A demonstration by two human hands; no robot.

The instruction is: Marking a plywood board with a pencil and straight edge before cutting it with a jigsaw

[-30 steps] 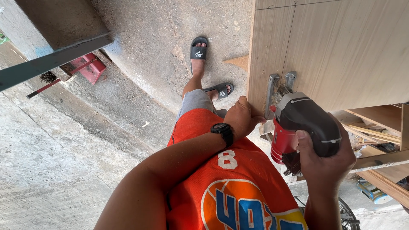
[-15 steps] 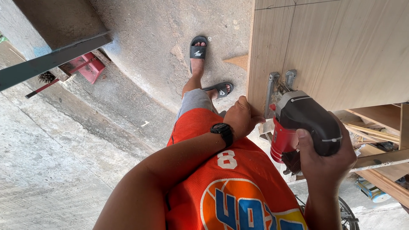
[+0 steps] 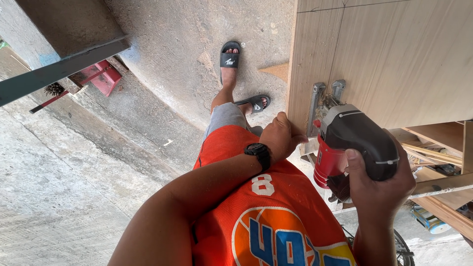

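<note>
the right hand [image 3: 379, 184] is clamped on the jigsaw [image 3: 352, 143], whose shoe sits on the wooden panel [image 3: 394, 59]; the left hand [image 3: 281, 135] grips the panel's near edge, just beside the jigsaw.

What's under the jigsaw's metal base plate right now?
The jigsaw sits flat on the wood panel, at its near edge. The blade and cut beneath are hidden by the tool.

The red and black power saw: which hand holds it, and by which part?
The right hand grips the red and black power saw by its black top handle; the left hand steadies the wooden panel edge.
</note>
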